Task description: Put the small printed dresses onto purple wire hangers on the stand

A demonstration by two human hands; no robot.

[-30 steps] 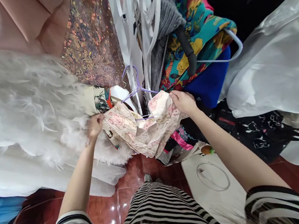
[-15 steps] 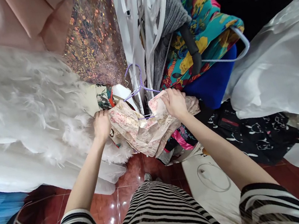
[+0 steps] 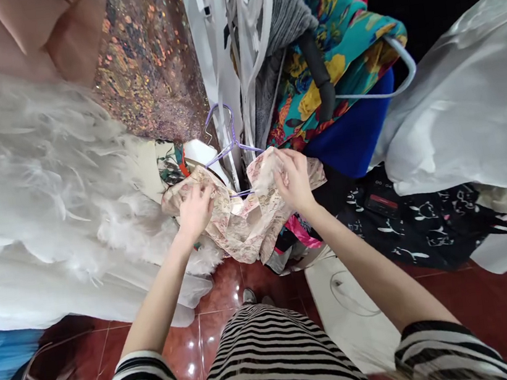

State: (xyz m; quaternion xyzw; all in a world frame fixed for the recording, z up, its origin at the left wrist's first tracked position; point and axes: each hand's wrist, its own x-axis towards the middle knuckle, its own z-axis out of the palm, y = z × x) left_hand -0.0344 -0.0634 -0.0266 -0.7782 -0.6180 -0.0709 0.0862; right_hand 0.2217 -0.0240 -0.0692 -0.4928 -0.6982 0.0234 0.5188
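Note:
A pale pink floral garment [image 3: 241,235] with a wide open neckline hangs on a purple hanger [image 3: 234,144]. Its lower part drops out of sight toward the floor. My left hand [image 3: 195,211] has its fingers bent onto the cloth at the left side of the neckline. At the other side, my right hand [image 3: 295,178] pinches the collar cloth close to the hanger's right arm. The hanger's hook points up, beside white straps [image 3: 241,61] hanging behind it.
White feathered fabric [image 3: 46,180] and sequined cloth [image 3: 147,60] hang at the left. A teal floral garment [image 3: 334,61], a blue cloth [image 3: 352,139] and white satin [image 3: 457,107] crowd the right. Below lie a white panel [image 3: 348,308] and red tiled floor [image 3: 220,294].
My left hand has moved right and inward, from the garment's outer shoulder to beside the neckline. My right hand stays at the right collar, its fingers now more bent. The view has shifted slightly.

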